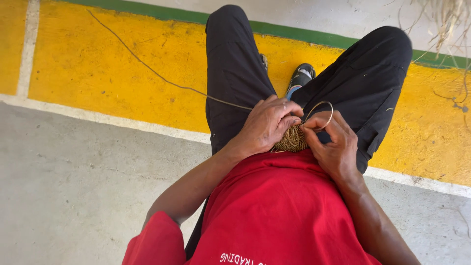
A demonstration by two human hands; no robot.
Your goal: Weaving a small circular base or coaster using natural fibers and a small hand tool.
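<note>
A small round woven disc [292, 139] of tan cane sits in my lap against the red shirt. My left hand [265, 125] covers its left side and grips it, fingers curled over the top edge. To its right, my right hand [333, 142] pinches a thin cane strand [321, 114] that loops up and back down into the disc. A long loose end of the strand [147, 66] trails away to the upper left across the yellow floor. Much of the disc is hidden under my fingers.
I sit with black trousers [235, 68], knees spread, a dark shoe [300, 76] between them. The floor is grey concrete [73, 186] with a yellow band [113, 59], white lines and a green stripe. Dry fibre strands [449, 24] hang at the upper right.
</note>
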